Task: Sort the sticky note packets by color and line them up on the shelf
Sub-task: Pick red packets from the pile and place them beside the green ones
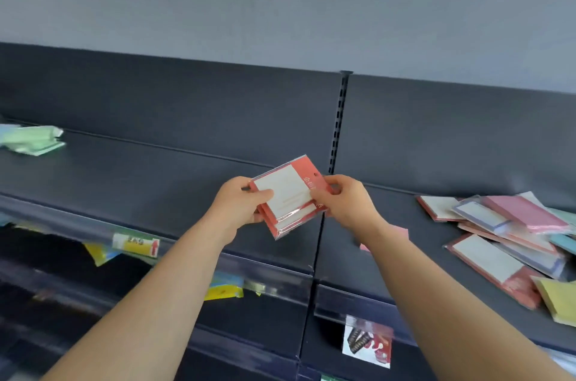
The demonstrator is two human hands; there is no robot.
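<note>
Red sticky note packets [288, 193] held over the shelf [140, 169], left grip [240, 209] curled round them, right grip [349, 203] pinching their right edge

Even soft daylight, blurred, warped edges.

I hold a stack of packets [290, 197] above the shelf [156, 175], just in front of its slotted post [338, 122], my left hand [240, 206] left of the post and my right hand [346, 203] right of it. A loose pile [498, 225] lies on the shelf well right of the post, a small heap [34, 140] far left.
</note>
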